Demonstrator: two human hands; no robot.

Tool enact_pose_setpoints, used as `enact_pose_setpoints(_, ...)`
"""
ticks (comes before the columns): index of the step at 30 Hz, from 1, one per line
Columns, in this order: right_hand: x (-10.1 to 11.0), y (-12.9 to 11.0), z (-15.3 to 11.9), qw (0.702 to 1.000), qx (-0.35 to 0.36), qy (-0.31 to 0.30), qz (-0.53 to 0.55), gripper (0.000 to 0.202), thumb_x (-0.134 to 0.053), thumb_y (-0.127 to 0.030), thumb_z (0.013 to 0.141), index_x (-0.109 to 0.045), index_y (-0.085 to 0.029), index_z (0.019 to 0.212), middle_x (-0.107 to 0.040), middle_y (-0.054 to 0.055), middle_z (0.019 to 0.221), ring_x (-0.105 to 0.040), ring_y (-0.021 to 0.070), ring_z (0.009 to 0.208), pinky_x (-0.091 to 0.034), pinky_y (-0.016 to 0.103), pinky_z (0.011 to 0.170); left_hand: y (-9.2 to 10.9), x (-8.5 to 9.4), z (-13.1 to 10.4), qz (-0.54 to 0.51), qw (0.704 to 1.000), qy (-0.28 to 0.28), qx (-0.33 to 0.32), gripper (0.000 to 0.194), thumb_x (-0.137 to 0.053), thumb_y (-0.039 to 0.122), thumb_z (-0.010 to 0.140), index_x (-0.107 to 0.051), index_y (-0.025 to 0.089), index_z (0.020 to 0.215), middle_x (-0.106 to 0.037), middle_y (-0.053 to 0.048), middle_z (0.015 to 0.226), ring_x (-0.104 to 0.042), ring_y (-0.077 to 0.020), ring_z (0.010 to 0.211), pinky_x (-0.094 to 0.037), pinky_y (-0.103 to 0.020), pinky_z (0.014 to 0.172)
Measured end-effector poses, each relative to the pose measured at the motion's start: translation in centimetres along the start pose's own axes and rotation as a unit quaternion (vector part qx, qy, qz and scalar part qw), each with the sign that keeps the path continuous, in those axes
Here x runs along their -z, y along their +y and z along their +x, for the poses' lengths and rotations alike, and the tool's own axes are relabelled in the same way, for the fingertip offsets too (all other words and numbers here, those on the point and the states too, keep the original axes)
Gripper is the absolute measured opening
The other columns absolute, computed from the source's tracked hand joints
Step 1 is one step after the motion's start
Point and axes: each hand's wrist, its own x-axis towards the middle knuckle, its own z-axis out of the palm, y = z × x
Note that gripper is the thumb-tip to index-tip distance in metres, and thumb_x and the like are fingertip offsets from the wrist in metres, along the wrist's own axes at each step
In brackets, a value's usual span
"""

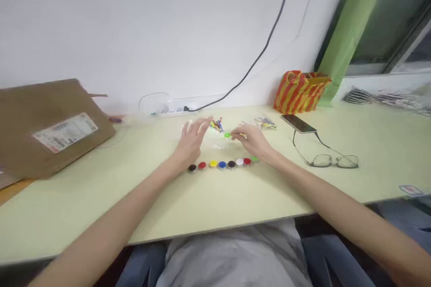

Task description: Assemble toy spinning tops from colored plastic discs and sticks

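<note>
My left hand (192, 142) rests with its fingers spread beside a clear plastic bag (218, 143). Small colourful sticks (216, 124) lie just beyond its fingertips. The fingers of my right hand (251, 140) are pinched at a small bright green piece (227, 135) over the bag. In front of both hands runs a row of small round pots with coloured lids, among them a yellow one (213, 164), a blue one (222, 165) and a white one (239, 162). A green one (254, 159) at the right end is partly hidden by my right wrist.
A cardboard box (50, 125) stands at the left. Another bag of small pieces (265, 123) lies behind my right hand. Further right are a striped bag (299, 92), a phone (298, 123) and glasses (335, 161). A power strip (178, 111) lies by the wall.
</note>
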Motion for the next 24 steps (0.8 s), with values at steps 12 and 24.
enact_pose_setpoints(12,1.2,-1.8,-0.5,0.981,-0.012,-0.015,0.191,0.023,-0.059,-0.022,0.094,-0.079,-0.024,0.106,-0.077,0.004,0.109,-0.068,0.024,0.111,-0.049,0.037,0.098,0.1,-0.1,0.0,-0.038,0.999,0.02,-0.001,0.113,-0.032,-0.011,0.062,-0.001,0.03,0.162,-0.036,-0.008,0.157,-0.03,-0.0247,0.149,-0.018,-0.058,0.124)
enact_pose_setpoints(24,0.7,-2.6,-0.9,0.982,0.075,-0.026,0.174,0.02,-0.059,-0.023,0.097,-0.077,-0.025,0.103,-0.075,0.004,0.102,-0.067,0.0209,0.101,-0.049,0.035,0.09,0.7,0.5,0.2,-0.037,0.999,0.013,-0.017,0.081,-0.041,0.01,0.089,-0.007,0.021,0.161,-0.037,-0.014,0.156,-0.033,-0.0287,0.146,-0.021,-0.058,0.121)
